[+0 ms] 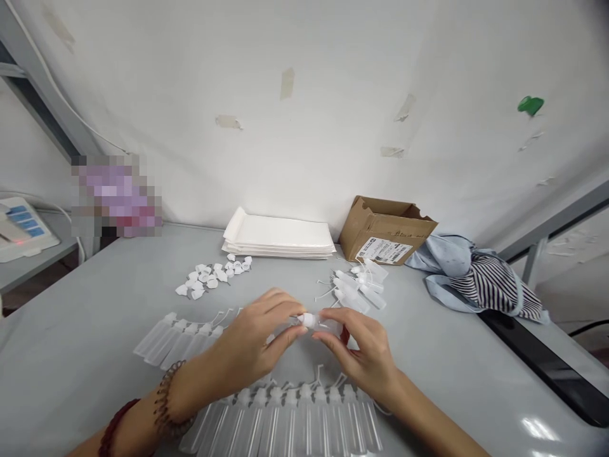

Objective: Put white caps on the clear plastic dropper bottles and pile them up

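Over the middle of the table, my left hand [264, 330] pinches a small white cap [308, 320] between thumb and fingers. The cap sits at the neck of a clear plastic squeeze bottle [330, 326], which lies sideways in the closed fingers of my right hand [364, 343]. Just below my hands is a row of translucent bottles [290, 422] with white tops and thin tubes or straps. More such bottles [178, 339] lie side by side at the left, partly hidden by my left forearm. Loose white caps [214, 275] are scattered beyond them.
White padded envelopes [280, 236] are stacked against the wall. Beside them stands an open cardboard box [387, 230], with a loose pile of bottles [356, 287] in front. Blue and striped cloth [480, 273] and a long black object [542, 365] lie at the right.
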A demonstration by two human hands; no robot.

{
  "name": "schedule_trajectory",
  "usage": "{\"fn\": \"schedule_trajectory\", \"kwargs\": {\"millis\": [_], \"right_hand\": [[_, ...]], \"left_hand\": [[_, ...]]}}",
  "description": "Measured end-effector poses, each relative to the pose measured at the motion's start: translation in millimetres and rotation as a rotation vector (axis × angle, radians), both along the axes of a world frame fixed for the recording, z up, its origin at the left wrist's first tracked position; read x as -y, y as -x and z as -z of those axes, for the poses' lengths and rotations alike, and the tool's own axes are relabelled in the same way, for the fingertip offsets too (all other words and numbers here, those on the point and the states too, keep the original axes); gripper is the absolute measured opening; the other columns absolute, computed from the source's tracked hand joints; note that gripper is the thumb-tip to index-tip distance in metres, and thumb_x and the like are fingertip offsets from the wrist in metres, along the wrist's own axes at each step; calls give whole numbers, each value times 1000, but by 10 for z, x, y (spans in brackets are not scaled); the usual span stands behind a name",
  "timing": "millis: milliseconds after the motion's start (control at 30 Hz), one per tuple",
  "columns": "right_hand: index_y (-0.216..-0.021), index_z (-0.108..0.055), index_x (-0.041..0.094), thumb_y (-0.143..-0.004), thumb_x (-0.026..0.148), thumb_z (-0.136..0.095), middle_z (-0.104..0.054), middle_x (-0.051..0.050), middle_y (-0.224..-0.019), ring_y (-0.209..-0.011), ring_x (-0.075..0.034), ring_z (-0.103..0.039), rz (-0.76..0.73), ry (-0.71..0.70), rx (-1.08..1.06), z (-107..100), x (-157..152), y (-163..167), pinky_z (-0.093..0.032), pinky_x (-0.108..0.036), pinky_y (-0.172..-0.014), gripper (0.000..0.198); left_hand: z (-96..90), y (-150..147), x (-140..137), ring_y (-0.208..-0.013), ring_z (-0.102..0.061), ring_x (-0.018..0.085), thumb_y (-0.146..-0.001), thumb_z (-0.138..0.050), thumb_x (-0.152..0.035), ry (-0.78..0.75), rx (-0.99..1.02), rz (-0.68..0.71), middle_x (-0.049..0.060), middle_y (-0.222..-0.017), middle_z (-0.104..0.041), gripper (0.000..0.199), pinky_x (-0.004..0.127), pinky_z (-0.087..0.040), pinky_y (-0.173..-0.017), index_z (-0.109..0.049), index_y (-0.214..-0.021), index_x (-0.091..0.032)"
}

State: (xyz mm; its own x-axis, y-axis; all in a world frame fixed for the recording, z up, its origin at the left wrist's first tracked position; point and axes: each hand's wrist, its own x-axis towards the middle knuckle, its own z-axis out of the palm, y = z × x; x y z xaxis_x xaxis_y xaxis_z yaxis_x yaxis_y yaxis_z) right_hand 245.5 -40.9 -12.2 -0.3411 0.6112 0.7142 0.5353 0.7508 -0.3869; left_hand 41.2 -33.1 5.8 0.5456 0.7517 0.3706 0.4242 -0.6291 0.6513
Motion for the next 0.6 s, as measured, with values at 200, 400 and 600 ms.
{"fn": "schedule_trajectory", "kwargs": {"millis": [200,400,600], "right_hand": [[-103,-58,17,-84,11,-61,-71,-8,-82,-65,-16,-63,0,-129,-2,14,6,9,-48,-24,-47,20],[-101,-59,14,-84,5,-57,-72,-12,-83,-68,-18,-65,-2,-286,94,1,2,15,-49,-27,-52,20],[-99,-60,13,-82,1,-57,-71,-13,-83,-65,-18,-63,-3,-301,73,-1,-7,12,-45,-27,-48,20]], "left_hand": [[-143,-36,31,-77,-54,18,-90,-44,-49,452,54,-223,3,-87,-59,33,23,-42,-56,-56,-99,-20],[-101,-73,32,-54,-42,11,-92,-39,-49,667,81,-22,-4,-58,-47,42,22,-35,-52,-51,-66,-17],[-137,-77,42,-62,-49,12,-92,-46,-36,473,33,-14,-2,-65,-55,30,22,-38,-58,-61,-75,-16]]}}
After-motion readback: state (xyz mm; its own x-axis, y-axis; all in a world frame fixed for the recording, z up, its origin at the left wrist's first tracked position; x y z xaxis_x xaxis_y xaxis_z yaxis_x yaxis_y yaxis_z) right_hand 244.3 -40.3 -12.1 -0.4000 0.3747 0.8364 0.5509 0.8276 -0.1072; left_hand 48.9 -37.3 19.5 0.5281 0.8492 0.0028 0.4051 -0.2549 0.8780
